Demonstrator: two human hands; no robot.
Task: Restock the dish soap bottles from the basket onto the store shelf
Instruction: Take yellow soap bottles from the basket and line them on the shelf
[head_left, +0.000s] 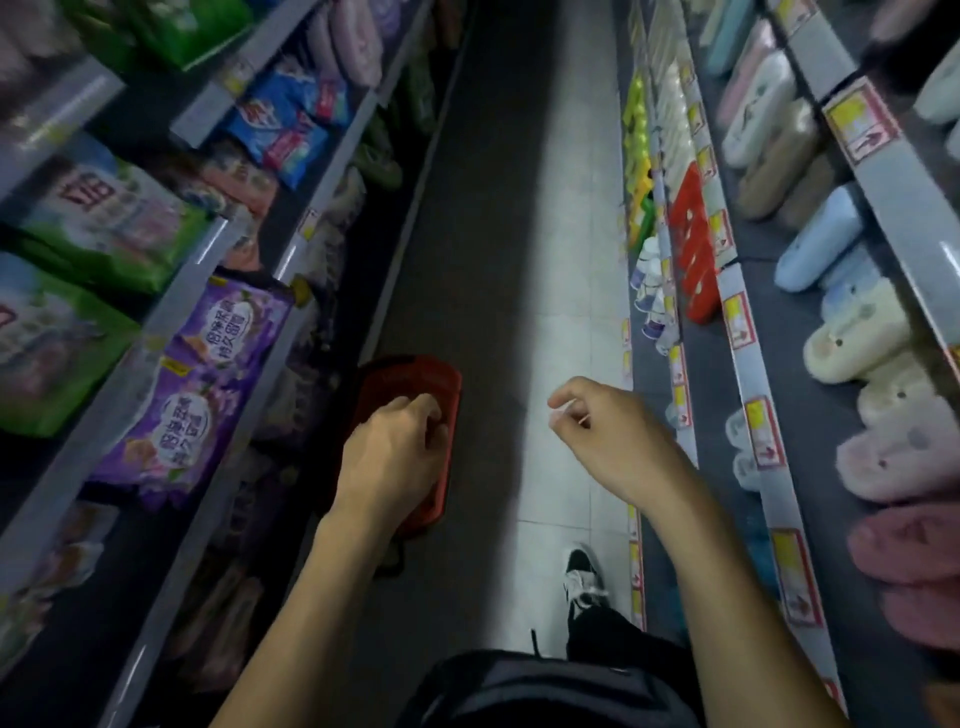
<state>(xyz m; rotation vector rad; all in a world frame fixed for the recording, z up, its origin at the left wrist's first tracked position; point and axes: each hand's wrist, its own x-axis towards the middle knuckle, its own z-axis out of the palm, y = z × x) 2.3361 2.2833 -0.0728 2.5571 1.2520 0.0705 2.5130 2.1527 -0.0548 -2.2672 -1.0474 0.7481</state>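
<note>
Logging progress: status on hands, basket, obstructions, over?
Left hand at red basket, grip unclear. Right hand curled midair, no bottle. Left hand hides basket contents.

Dim aisle: pale tiled floor (566, 249) between tall stocked shelves (334, 171).

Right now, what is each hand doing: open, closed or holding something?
Left hand: fingers curled down at the red basket; a grip cannot be told.
Right hand: in the air, fingers loosely curled, holding nothing visible.

head | worn on head | faces forward-down along aisle floor (566, 322) | wide-angle, close
</note>
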